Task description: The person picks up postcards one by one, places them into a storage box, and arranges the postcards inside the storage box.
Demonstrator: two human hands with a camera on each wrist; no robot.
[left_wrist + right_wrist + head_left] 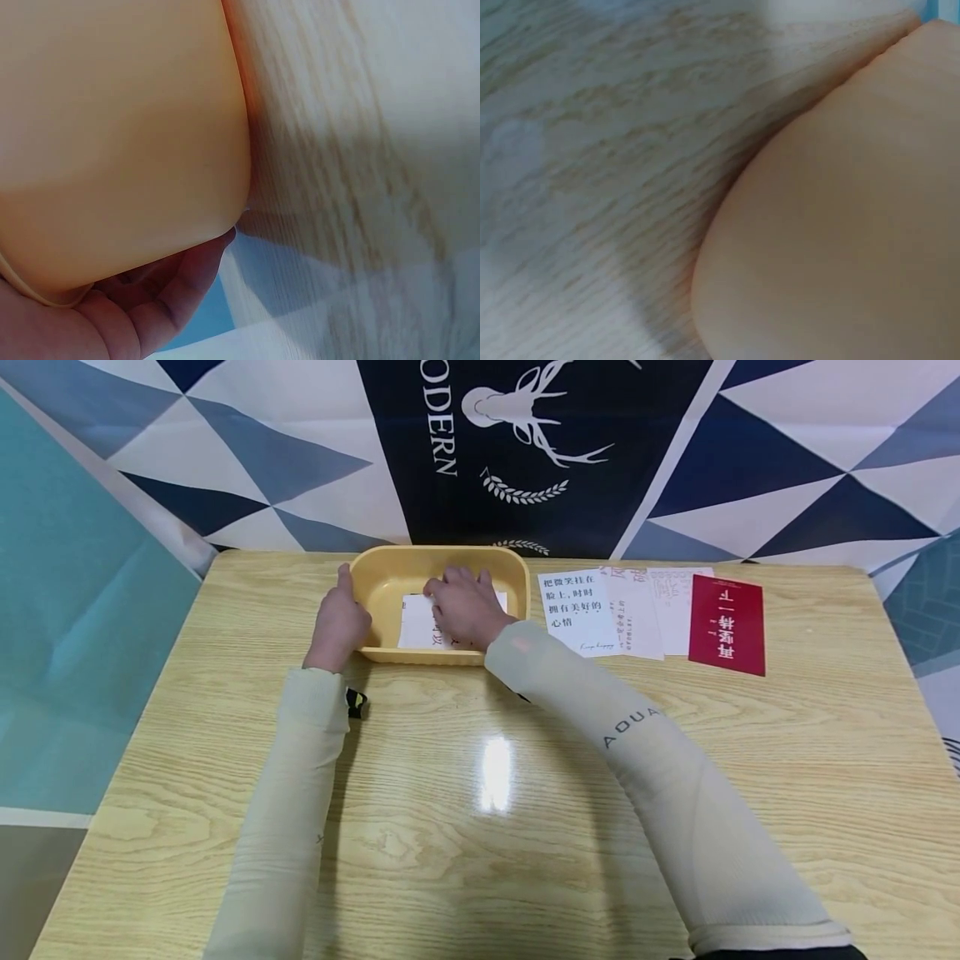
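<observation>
Two hands at yellow plastic tub (390,575) on far side of wooden table (480,793) | left hand (339,625) clasping tub's left rim, fingers curled on outer wall | right hand (467,607) inside, fingers flat, together, pressing white card (414,622) on tub floor | four printed cards (651,614) fanned just right of tub

Head view looks down over the whole table (480,827); both wrist views press close against the yellow tub (390,578), sharing its wall
</observation>
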